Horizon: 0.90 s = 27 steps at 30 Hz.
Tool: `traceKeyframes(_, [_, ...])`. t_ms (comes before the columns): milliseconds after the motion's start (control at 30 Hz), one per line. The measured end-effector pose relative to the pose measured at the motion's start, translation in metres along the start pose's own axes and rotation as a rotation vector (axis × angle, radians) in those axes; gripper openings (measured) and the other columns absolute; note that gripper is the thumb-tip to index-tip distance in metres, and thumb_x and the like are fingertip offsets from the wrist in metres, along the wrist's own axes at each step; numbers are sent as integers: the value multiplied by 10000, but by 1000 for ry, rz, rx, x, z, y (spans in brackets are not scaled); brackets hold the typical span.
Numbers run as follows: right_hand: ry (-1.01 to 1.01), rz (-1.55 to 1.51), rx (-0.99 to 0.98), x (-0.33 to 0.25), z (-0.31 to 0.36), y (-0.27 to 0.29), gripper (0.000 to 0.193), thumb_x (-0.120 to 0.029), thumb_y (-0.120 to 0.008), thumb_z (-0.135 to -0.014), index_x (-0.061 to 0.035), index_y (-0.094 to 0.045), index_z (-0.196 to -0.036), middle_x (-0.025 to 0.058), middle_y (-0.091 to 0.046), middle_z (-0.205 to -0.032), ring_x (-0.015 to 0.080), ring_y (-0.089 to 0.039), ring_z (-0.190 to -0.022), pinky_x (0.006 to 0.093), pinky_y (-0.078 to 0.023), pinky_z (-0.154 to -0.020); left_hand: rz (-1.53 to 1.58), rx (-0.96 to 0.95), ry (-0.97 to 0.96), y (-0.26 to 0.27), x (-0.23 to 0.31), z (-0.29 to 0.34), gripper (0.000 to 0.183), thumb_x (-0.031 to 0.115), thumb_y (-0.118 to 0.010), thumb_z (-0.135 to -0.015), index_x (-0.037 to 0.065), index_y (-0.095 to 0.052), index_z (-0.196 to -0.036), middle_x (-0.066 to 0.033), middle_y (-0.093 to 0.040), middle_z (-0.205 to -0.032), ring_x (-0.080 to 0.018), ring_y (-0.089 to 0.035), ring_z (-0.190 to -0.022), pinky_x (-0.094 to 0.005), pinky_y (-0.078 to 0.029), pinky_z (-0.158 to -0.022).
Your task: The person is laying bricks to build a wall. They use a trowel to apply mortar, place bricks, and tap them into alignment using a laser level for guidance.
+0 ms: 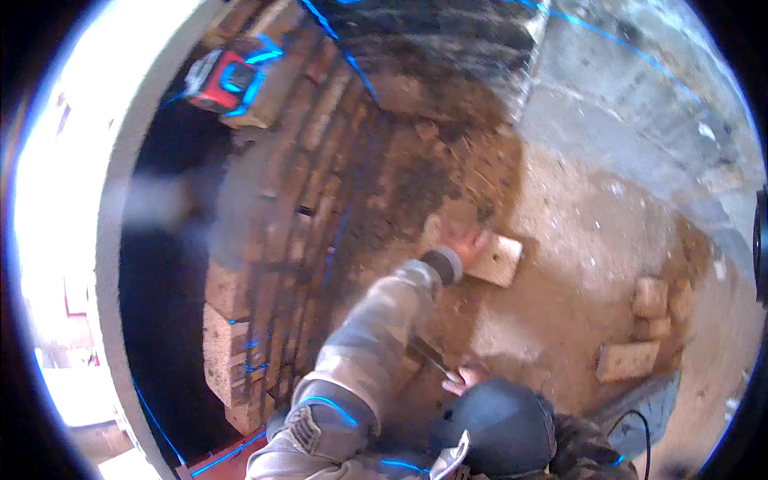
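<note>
My left arm in a pale, patterned sleeve reaches forward, and my left hand (466,242), slightly blurred, is closed over the near end of a light brick (500,260). The brick lies on the dirty floor, with a small dark hole in its face. Lower down, my right hand (466,380) is closed around the end of a long narrow tool (432,356); its far end is dark and its kind cannot be made out. A dark rounded thing (496,424) hides most of my right forearm.
A brick wall (296,208) rises on the left, with a red laser level (220,82) on its top and blue light lines across it. Several loose bricks (628,362) lie at right beside a grey sheet (652,408) and a black cable (644,428). A grey wall (640,104) stands behind.
</note>
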State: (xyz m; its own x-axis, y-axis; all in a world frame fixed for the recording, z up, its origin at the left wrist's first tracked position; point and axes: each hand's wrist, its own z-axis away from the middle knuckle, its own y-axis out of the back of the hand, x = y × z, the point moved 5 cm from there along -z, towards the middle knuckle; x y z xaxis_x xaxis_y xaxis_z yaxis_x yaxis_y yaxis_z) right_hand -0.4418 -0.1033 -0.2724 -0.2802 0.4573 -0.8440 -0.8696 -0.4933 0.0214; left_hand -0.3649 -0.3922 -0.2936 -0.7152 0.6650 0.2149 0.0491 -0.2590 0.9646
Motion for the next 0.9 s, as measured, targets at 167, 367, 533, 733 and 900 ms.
traceKeyframes(167, [-2,284,-60,22,2,-3,218,-269,-684,-925,-109,-598,-805,14,-574,-770,179,-556,-705,418,-425,-598,242,-75,277,78,18,63,1039,336,-835,-636,61,-324,-1498,-260,-488,-1358,-478,-440,-1287,-576,-313,-1120])
traceKeyframes(367, [-157,-17,-18,27,12,6,247,-285,-690,-917,-91,-586,-804,33,-584,-798,204,-562,-726,422,-427,-622,596,115,609,225,5,198,1132,373,-889,-558,-14,-336,-1466,-262,-510,-1336,-397,-458,-1299,-435,-380,-1104])
traceKeyframes(533, [-178,33,-38,18,9,7,254,-296,-695,-911,-79,-588,-836,45,-589,-826,210,-567,-756,420,-432,-648,320,512,794,341,-49,313,1020,352,-924,-536,-31,-472,-1366,-153,-610,-1244,-247,-591,-1142,-369,-460,-1009])
traceKeyframes(733, [-187,54,-81,14,6,-4,270,-308,-702,-905,-64,-590,-874,60,-596,-859,217,-573,-793,419,-438,-678,280,478,1038,395,-159,342,1114,363,-933,-531,-86,-418,-1411,-203,-637,-1245,-279,-623,-1142,-357,-501,-976])
traceKeyframes(900, [-214,89,-73,14,10,-2,291,-318,-707,-899,-51,-592,-906,72,-601,-886,224,-578,-823,417,-443,-704,147,328,1134,401,-177,301,1093,452,-918,-580,-87,-441,-1403,-247,-604,-1294,-313,-603,-1190,-370,-466,-1027])
